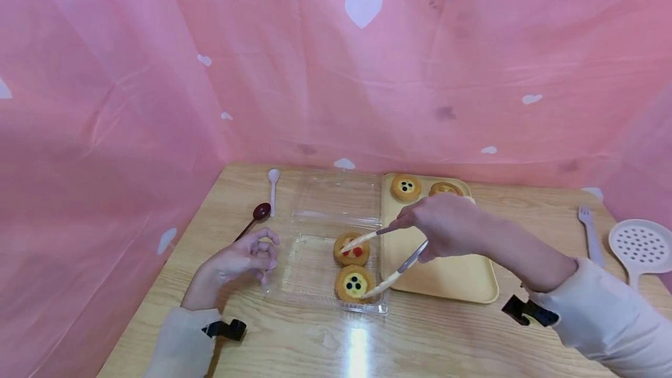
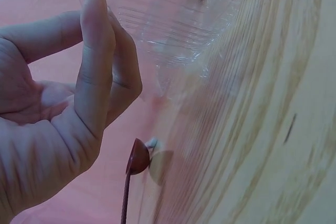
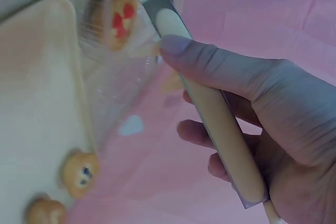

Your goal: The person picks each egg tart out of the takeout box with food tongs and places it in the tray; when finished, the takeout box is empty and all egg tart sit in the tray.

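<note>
A wooden table (image 1: 325,337) stands against pink sheets. A clear box (image 1: 320,238) lies open in the middle of it, and a yellow tray (image 1: 451,279) sits just beside the box. Near the left of the box lie a white spoon (image 1: 273,188) and a brown spoon (image 1: 257,216). At the far right lie a fork (image 1: 590,232) and a white ladle with holes (image 1: 643,247).

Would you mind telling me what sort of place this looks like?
Probably a staged tabletop pastry-packing setup: a wooden table enclosed by a pink heart-print backdrop, with tarts on a yellow tray and in a clear plastic box.
</note>
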